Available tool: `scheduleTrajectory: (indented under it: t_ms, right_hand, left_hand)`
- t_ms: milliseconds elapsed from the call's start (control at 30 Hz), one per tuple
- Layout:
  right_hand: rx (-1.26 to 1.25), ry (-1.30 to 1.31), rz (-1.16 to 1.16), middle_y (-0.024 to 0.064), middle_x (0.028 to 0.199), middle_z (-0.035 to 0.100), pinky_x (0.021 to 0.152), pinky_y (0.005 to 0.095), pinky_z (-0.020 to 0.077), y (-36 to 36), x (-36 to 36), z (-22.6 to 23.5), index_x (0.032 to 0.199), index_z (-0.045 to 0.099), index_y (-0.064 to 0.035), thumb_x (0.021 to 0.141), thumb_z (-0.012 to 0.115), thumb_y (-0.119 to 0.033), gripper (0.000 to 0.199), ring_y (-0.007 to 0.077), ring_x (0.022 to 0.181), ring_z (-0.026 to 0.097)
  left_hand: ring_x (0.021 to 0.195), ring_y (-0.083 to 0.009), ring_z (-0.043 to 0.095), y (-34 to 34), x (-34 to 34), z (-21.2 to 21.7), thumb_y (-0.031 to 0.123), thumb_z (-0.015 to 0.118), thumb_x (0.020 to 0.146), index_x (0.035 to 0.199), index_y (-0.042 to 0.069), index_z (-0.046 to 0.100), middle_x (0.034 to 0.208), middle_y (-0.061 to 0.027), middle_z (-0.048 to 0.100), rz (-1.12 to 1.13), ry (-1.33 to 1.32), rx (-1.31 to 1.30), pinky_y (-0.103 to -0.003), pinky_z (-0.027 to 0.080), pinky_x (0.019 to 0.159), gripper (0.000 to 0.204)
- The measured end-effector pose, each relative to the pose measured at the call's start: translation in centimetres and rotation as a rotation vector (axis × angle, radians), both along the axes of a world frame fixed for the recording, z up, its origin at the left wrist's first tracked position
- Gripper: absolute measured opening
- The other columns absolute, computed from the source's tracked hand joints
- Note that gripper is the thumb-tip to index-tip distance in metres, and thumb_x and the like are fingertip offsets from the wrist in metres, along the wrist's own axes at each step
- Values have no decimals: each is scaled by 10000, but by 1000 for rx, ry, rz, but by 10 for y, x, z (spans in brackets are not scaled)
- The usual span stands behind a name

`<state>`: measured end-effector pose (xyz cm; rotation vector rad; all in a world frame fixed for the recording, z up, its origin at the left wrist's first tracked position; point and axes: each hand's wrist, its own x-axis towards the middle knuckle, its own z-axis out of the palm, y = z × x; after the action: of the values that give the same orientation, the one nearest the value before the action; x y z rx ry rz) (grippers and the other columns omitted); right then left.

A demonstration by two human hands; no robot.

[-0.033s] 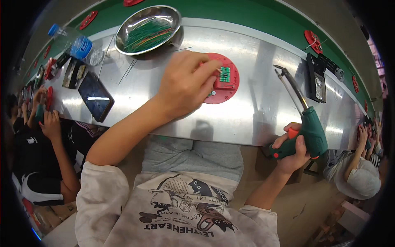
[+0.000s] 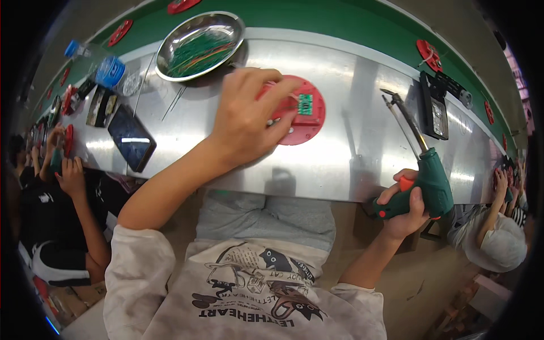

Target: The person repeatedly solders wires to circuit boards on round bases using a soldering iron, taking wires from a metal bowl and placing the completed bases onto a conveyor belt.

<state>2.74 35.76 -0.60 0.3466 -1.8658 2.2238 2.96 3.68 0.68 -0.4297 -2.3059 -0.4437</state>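
On the metal bench lies a round red plastic disc (image 2: 315, 124) carrying a small green circuit board (image 2: 305, 104). My left hand (image 2: 249, 110) covers the disc's left side, its fingers bent and slightly blurred near the board. Pale thin wire shows by the fingertips, but what they grip is hidden. Lower right, my right hand (image 2: 409, 205) is wrapped round the dark green handle of a soldering gun (image 2: 435, 184), a finger by its orange-red trigger. Its metal tip points up and away, apart from the disc.
A steel bowl (image 2: 164, 65) of green and orange wires stands behind my left hand. Left are a phone (image 2: 131, 137), a plastic bottle (image 2: 109, 70) and loose wires (image 2: 173, 105). A black holder (image 2: 433, 107) stands right. Other people (image 2: 62, 221) work along both sides.
My left hand has drawn slightly left, with its fingertips farther from the board. The right hand keeps its hold on the soldering gun. The whole view has shifted a little.
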Motion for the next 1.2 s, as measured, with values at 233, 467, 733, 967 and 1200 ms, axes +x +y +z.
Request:
scheduleTrajectory:
  t_ms: [233,467,733,967,1200]
  right_hand:
    - [-217,126,-254,190,964,561,382,305,462,32,-27,-20,1086,506,67,984,461,-271,355,195,435,543]
    - [-419,8,-525,141,977,575,432,328,460,46,-30,-26,1123,508,-18,1016,382,-408,424,166,466,503]
    - [-274,-66,-752,187,870,584,402,307,481,37,-42,-29,1093,484,57,997,414,-319,395,183,406,518]
    - [-278,-71,-778,198,887,572,398,303,484,32,-40,-15,1107,474,66,993,422,-293,380,179,415,523]
    - [-297,-31,-744,182,973,570,429,296,444,35,-42,-21,1113,492,36,1004,438,-296,353,178,424,529]
  left_hand:
    - [1121,-331,556,-4,-71,19,279,786,707,1371,90,526,1158,-142,632,-311,-537,-125,-466,384,974,737]
    - [1175,-357,549,82,-298,27,257,697,819,1397,149,516,1260,-161,607,41,-295,-193,-500,421,969,615]
    - [1097,-358,618,263,-455,7,87,587,818,1365,221,573,1165,-182,655,-298,-286,-585,-474,494,923,563]
    - [799,-312,684,227,-484,10,64,573,738,924,50,730,801,-192,688,-396,-516,-277,-397,543,733,244]
    - [534,-137,541,94,-381,31,8,575,678,652,-1,615,546,-56,548,-355,-667,146,-322,449,504,49]
